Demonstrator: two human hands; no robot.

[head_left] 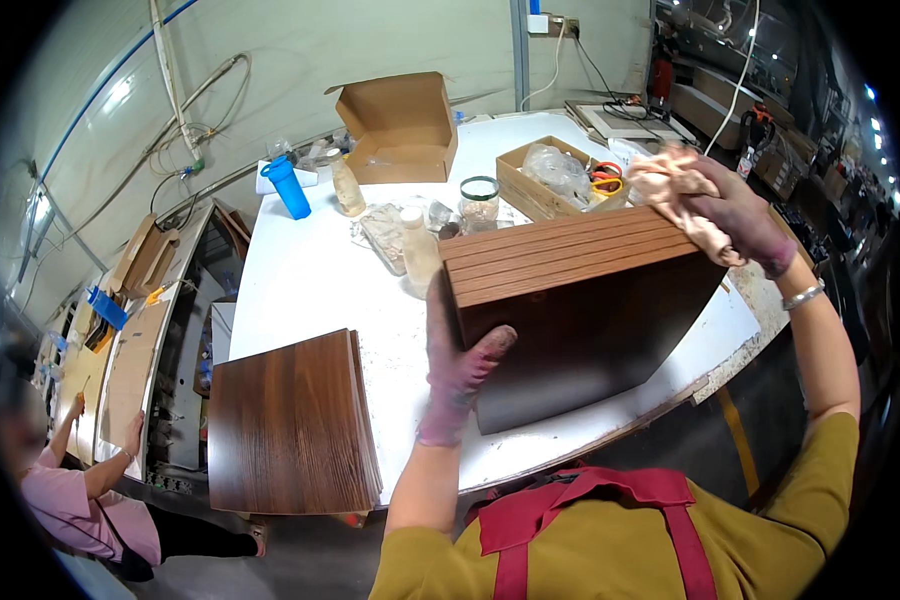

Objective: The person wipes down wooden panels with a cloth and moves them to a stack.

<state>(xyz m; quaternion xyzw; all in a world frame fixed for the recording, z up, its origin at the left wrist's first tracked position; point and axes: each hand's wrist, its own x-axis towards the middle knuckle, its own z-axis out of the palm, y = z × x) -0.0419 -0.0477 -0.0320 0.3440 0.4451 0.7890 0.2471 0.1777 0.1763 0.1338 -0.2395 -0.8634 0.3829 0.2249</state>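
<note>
A stack of dark brown wood-grain boards (pixel 590 340) stands on edge on the white table, its layered edges (pixel 570 250) facing up. Against its left end is my left hand (pixel 458 385), with the thumb across the front face and the fingers partly hidden along the side; it grips the stack. In my right hand (pixel 740 215) is a crumpled pale pink cloth (pixel 670 185), closed in the fingers and resting at the top right corner of the boards. Both hands look stained pink and purple. Another pile of similar boards (pixel 288 425) lies flat at the table's left front.
Behind the boards, the white table (pixel 270 290) holds pale bottles (pixel 420 250), a glass jar (pixel 480 200), a blue bottle (pixel 287 187), an open cardboard box (pixel 400 130) and a box (pixel 530 185) with scissors (pixel 606 180). A person (pixel 90 490) works at a left bench.
</note>
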